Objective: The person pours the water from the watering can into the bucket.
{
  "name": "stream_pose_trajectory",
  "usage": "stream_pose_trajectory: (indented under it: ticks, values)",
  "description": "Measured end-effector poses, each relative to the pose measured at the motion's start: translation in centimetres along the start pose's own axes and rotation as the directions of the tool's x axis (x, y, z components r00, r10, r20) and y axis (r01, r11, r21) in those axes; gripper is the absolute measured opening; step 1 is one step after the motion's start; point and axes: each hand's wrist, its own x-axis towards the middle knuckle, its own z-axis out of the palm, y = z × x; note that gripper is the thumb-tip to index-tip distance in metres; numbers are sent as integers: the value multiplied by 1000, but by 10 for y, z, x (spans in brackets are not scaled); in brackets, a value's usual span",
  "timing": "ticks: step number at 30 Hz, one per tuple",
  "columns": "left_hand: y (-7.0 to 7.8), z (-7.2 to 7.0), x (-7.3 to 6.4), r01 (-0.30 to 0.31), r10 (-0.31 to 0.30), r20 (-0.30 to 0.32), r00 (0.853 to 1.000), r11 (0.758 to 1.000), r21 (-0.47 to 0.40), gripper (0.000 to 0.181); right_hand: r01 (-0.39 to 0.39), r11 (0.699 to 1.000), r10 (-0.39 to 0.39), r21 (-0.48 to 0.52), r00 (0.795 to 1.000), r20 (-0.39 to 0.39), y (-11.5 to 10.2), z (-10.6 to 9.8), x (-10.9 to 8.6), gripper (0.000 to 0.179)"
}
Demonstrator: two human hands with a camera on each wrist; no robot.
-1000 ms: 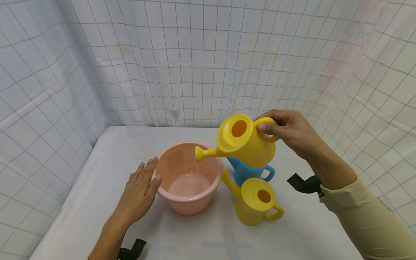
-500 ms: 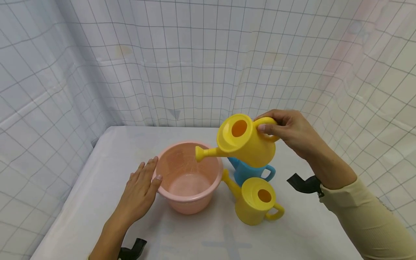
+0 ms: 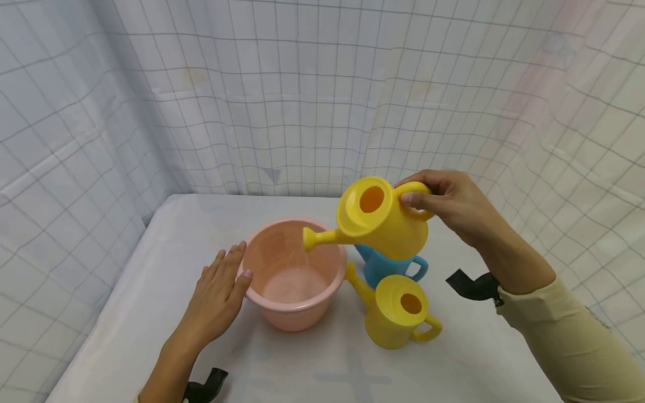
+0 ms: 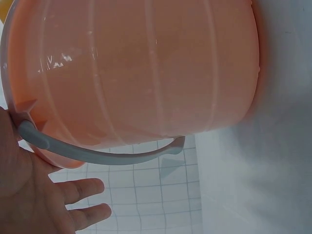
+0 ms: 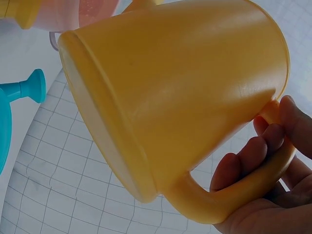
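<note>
My right hand [image 3: 456, 210] grips the handle of a yellow watering can [image 3: 388, 229], held up and tilted left. Its spout hangs over a pink bucket [image 3: 294, 320], and a thin, faint stream of water falls inside. The right wrist view shows fingers curled round the can's handle [image 5: 209, 207]. My left hand [image 3: 215, 294] lies against the bucket's left rim with fingers extended. In the left wrist view the bucket's grey handle [image 4: 107, 157] hangs down its outer side, close to the hand [image 4: 29, 190].
A second yellow watering can [image 3: 388, 322] stands right of the bucket, its spout reaching the bucket's side. Behind it stands a blue watering can [image 3: 378, 271], partly hidden under the raised one. White cloth [image 3: 211, 218] covers the table; grid-patterned curtains [image 3: 312, 112] surround it.
Both hands and the raised watering can hold nearly the same place. The stream under the spout looks fainter than half a second ago.
</note>
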Motion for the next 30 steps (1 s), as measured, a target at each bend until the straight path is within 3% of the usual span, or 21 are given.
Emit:
stream_pose_trajectory:
  ticks: [30]
  values:
    - [0,0,1,5,-5,6,1000,1000,21,58,21,1000,-21,-6,1000,10,1,1,2,26]
